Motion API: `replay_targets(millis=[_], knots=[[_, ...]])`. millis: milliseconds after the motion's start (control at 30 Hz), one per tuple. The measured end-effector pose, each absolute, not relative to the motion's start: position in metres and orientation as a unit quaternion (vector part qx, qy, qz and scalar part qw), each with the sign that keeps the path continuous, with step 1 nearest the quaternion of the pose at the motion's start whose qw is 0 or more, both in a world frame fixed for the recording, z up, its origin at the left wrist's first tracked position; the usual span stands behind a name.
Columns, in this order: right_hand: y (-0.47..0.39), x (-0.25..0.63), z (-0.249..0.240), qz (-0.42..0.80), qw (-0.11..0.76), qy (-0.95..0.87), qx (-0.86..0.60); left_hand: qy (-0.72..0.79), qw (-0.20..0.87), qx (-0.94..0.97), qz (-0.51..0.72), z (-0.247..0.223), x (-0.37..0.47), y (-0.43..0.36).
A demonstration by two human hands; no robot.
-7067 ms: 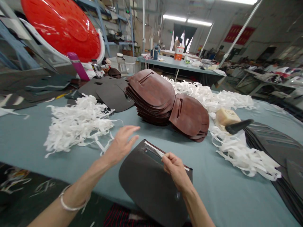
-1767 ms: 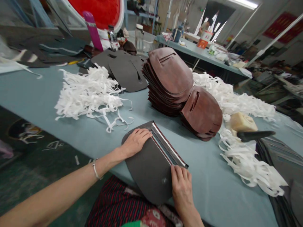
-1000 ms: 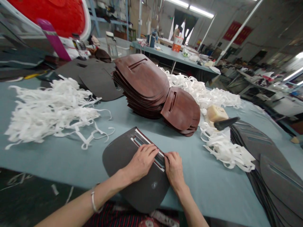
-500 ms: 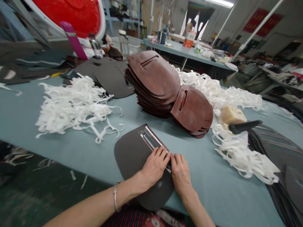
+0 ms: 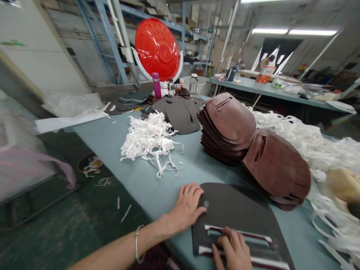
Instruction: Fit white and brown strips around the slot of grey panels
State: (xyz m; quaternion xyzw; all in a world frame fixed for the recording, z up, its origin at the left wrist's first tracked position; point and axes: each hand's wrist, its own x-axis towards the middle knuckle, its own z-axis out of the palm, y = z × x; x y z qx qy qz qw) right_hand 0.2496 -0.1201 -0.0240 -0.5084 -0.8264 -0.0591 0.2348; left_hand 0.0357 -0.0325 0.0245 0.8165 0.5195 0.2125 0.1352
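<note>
A dark grey leather-like panel [image 5: 239, 204] with a rounded end lies at the table's near edge. It has a long slot edged with white strips [image 5: 239, 233], and a second white strip [image 5: 270, 261] runs below it. My left hand [image 5: 185, 206] rests at the panel's left edge, fingers extended and thumb apart on the panel. Across the band by the slot lies my right hand [image 5: 233, 249], its fingers bent and its thumb apart from them. Behind stand two stacks of brown slotted leather pieces, a taller stack [image 5: 232, 118] and a lower stack [image 5: 277, 167].
White strip scraps form a heap [image 5: 147, 137] on the left and a longer pile [image 5: 300, 135] on the right. More grey panels [image 5: 181, 114] lie behind, near a purple bottle [image 5: 156, 85]. A blurred cream block [image 5: 341, 183] is at the right. The table edge drops to a green floor.
The grey panel has turned, so its slot now lies nearer me. My hands have moved apart, the left to the panel's left edge, the right by the slot. The view has swung left.
</note>
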Motion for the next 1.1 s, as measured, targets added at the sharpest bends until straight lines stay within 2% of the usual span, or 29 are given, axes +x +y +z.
replay_targets(millis=[200, 367, 500, 600, 800, 933, 1000, 1100], knots=[[-0.089, 0.219, -0.010, 0.038, 0.250, -0.807, -0.534, 0.653, -0.029, 0.721, 0.230, 0.014, -0.021, 0.023], [-0.023, 0.159, 0.017, 0.073, 0.250, -0.812, -0.522, 0.616, -0.020, 0.754, 0.228, -0.001, -0.047, 0.032], [0.027, 0.105, 0.024, 0.074, 0.198, -0.836, -0.506, 0.565, 0.001, 0.785, 0.253, -0.002, -0.047, 0.018], [0.035, 0.096, 0.018, 0.051, 0.177, -0.831, -0.524, 0.564, 0.000, 0.792, 0.235, 0.002, -0.053, 0.016], [-0.008, 0.189, 0.017, 0.045, 0.253, -0.779, -0.571, 0.610, -0.040, 0.770, 0.183, 0.010, -0.089, 0.046], [-0.044, 0.281, 0.020, 0.028, 0.254, -0.728, -0.636, 0.623, -0.059, 0.747, 0.226, 0.020, -0.070, 0.039], [-0.063, 0.313, 0.019, 0.063, 0.241, -0.706, -0.662, 0.578, -0.003, 0.778, 0.248, 0.025, -0.042, 0.017], [-0.086, 0.329, 0.017, 0.131, 0.246, -0.666, -0.692, 0.434, 0.147, 0.864, 0.208, 0.026, -0.004, -0.015]])
